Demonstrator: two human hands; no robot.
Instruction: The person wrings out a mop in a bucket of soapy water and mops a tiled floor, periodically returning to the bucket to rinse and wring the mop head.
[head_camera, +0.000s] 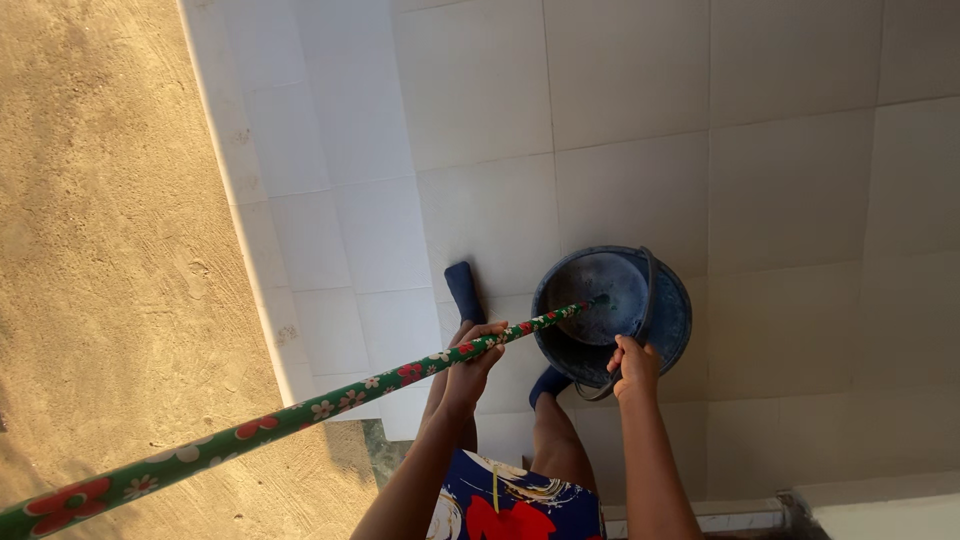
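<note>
The person stands on a white tiled floor (780, 180), looking straight down, with a bare sandy yard (110, 250) beyond the tile edge on the left. The left hand (478, 352) is wrapped shut around a long green stick with a red and white flower pattern (300, 415), most likely a mop or broom handle. The stick runs from the near left corner up to the right, and its far end dips into a dark blue bucket (672, 320). The right hand (634, 366) is closed on the bucket's near rim, where the dark bail handle (648, 290) arcs over the top.

The step in hand looks like working the stick's end inside the bucket while steadying it. The next move calls for a firm hold on the rim so the bucket does not tip or slide on the smooth tiles.

The bucket sits just right of the person's feet in dark blue footwear (466, 290), directly beyond the right grip, and the stick crosses from the left grip into its mouth. What lies in the bucket is too dim to tell.
</note>
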